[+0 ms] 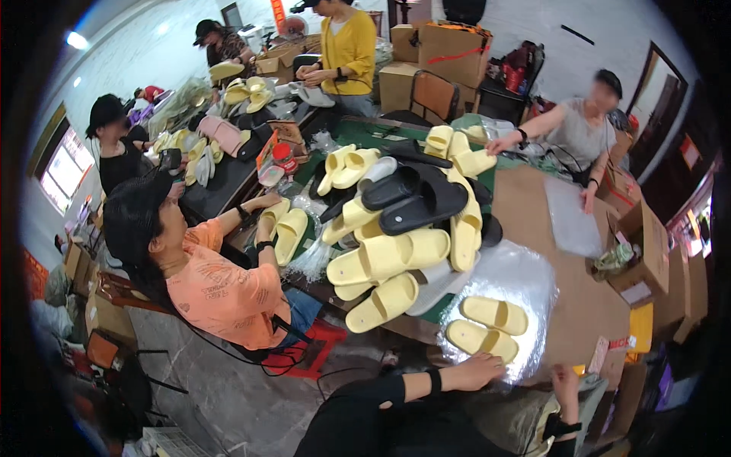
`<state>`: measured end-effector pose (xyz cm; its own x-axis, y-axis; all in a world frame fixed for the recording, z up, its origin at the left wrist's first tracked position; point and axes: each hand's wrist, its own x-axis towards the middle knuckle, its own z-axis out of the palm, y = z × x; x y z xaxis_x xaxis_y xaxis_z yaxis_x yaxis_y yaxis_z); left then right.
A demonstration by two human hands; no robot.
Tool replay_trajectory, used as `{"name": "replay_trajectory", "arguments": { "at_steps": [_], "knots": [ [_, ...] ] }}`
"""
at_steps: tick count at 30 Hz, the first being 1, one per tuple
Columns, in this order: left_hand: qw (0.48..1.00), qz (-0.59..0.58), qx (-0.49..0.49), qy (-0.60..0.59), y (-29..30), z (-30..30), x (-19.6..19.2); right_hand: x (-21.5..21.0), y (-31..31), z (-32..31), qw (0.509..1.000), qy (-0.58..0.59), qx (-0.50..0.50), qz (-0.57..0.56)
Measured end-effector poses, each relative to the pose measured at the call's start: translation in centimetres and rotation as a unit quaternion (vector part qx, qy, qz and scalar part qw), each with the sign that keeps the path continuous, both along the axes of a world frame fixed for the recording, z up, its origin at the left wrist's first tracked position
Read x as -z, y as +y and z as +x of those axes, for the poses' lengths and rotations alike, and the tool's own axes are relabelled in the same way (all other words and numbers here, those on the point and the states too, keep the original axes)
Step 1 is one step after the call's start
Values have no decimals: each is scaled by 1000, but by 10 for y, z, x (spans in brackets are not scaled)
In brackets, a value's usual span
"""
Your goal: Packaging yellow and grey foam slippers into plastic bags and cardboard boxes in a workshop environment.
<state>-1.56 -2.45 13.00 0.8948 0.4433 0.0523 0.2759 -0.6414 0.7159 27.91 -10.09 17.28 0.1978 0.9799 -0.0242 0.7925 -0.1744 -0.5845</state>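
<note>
Slippers [487, 326], two yellow ones, lie side by side on the shiny clear bag [525, 282], just in front of you. Your left hand [476, 371] rests flat and loose on the near edge of the bag, touching the closer slipper, so it seems to keep the bag from sliding. Your right hand [565, 381] hangs near the bag's corner; I cannot tell if it grips anything. Behind the bag sits a big pile of slippers [396, 244].

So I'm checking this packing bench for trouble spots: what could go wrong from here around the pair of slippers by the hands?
The heap of yellow and black slippers leans over the table's near edge, so some could slide off onto the floor. The left hand rests at the edge of the clear plastic sheet under the yellow pair; a tug might shift that pair toward the edge.
</note>
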Motion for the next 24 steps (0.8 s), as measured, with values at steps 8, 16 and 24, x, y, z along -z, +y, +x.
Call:
{"name": "replay_trajectory", "arguments": {
  "at_steps": [8,16,24],
  "knots": [
    [992,-8,-125,4,22,-98,40,40,124,-138,938,-149,-286,-127],
    [982,-68,-158,83,14,-174,58,121,174,-134,858,-329,-292,-264],
    [970,5,-244,-7,-5,-188,86,136,176,-118,854,-358,-240,-291]
  ]
}}
